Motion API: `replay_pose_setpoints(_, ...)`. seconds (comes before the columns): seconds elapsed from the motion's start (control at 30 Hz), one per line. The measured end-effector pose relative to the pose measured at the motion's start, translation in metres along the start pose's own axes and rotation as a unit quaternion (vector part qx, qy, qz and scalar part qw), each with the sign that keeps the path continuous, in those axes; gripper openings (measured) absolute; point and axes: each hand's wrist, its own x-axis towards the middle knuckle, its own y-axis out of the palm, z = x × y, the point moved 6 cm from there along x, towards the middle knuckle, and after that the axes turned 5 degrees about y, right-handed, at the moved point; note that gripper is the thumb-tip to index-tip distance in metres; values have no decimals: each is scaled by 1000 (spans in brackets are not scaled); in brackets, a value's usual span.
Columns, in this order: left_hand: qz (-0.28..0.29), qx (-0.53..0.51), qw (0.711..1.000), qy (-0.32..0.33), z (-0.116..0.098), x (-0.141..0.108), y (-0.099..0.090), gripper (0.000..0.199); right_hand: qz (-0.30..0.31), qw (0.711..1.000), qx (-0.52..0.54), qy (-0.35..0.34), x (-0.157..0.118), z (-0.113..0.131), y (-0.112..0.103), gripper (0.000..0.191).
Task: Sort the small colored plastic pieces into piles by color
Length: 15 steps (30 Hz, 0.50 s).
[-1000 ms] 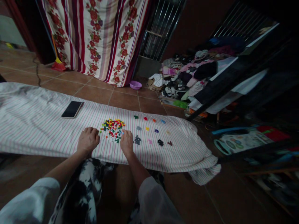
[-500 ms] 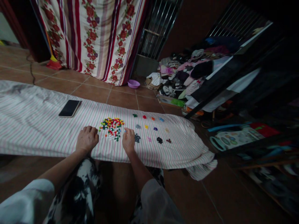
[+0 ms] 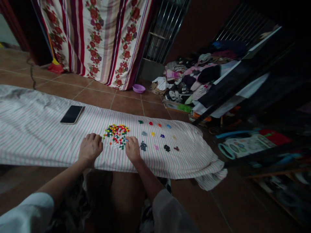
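Observation:
My right hand is at the right edge of a mixed pile of small coloured pieces, thumb and fingers pinched on a small blue piece. The pile has red, yellow, green, orange and white pieces. To its left my left hand rests palm down on the striped cloth, fingers curled under; their inside is hidden. Right of my right hand lie small sorted heaps in rows, among them dark grey pieces, black pieces, pink pieces and yellow pieces.
A phone lies on the cloth at the left. Beyond the cloth, a purple basin stands on the tiled floor by a flowered curtain. A heap of clothes and a dark rack rise at the right.
My right hand has shifted slightly left and down toward the pile, the blue piece moving with its fingertips. My left hand stays in place; the view has tilted slightly.

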Motion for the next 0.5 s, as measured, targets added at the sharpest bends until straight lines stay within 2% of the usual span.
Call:
replay_pose_setpoints(0.13, -3, -1, 1000, 2, 0, 0, 1, 26, 40, 998, 6, -37, -2, 2, 2, 31)
replay_pose_setpoints(0.2, -4, 1, 1000, 3, 0, 0, 0, 26, 44, 998, 32, -32, 0, 1, -2, 31)
replay_pose_setpoints(0.37, -4, -1, 1000, 7, -1, 0, 0, 26, 28, 988, 143, 49, 14, -14, -17, 28)
replay_pose_setpoints(0.5, -10, -5, 1000, 3, 0, 0, 0, 27, -12, 969, 197, 147, 28, -40, -31, 26)
